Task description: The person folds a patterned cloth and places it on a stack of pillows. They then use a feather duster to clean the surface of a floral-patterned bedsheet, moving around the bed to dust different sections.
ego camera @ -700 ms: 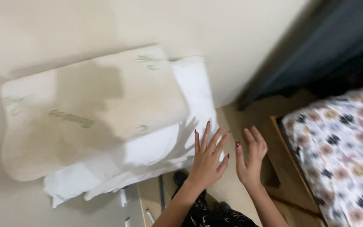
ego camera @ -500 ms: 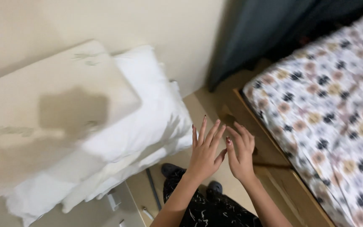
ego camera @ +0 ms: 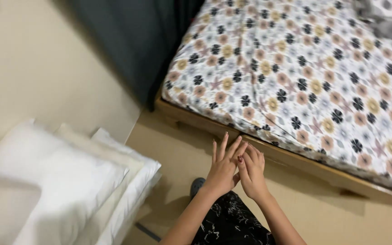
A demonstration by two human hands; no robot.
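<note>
Head view, looking down. The left hand (ego camera: pixel 223 170) and right hand (ego camera: pixel 251 172) are hovering at 6 o'clock of the frame, palms down, fingers spread loosely and empty; their inner edges are touching or overlapping, the right thumb lying against the left hand. Neither is gripping anything. Nearest to them is the wooden bed frame (ego camera: pixel 291 159), its rail running just beyond the fingertips from 9 o'clock toward 4 o'clock. Above it, the floral sheet (ego camera: pixel 305 72) is covering the mattress from 12 to 3 o'clock. A dark curtain (ego camera: pixel 137 41) is hanging at 11 o'clock, against the beige wall (ego camera: pixel 37 68). White pillows (ego camera: pixel 69 181) are lying stacked at 8 o'clock, well apart from the hands. A dark shoe (ego camera: pixel 197 185) is showing on the floor (ego camera: pixel 178 149), partly hidden by the left wrist.

Compared with the earlier frames, the pillows are sitting lower left, the bed is filling the upper right, and the hands are closer together.
</note>
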